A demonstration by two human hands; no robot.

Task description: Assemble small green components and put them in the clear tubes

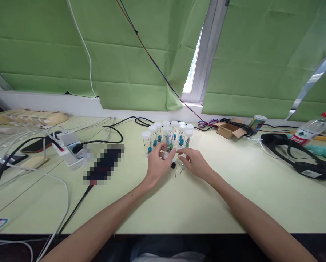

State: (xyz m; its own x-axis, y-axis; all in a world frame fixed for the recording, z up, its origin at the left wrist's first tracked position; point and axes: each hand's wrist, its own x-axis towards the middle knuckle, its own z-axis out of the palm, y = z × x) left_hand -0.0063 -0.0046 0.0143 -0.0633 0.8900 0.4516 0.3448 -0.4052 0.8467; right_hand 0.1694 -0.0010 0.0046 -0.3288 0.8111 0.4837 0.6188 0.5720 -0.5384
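Note:
My left hand (159, 165) is closed, its thumb and fingers curled about a small green piece (170, 147) with a white round part (169, 156) just below. Close by on the right, my right hand (195, 163) has its fingertips drawn together; whatever they pinch is too small to make out. Behind both hands stand several clear tubes with white lids (146, 135), each seeming to contain a teal or green piece (150, 149) and a thin wire. A black round cap (173, 165) and thin metal pins (182, 168) lie on the table between my wrists.
Left of my hands lie a dark pixelated device (105, 164), a white power strip (70, 149) and tangled cables. To the right are a small cardboard box (230, 129), a printed can (258, 124), a black headset (296, 158) and a red-capped bottle (311, 129). The table's (201, 214) front edge is near.

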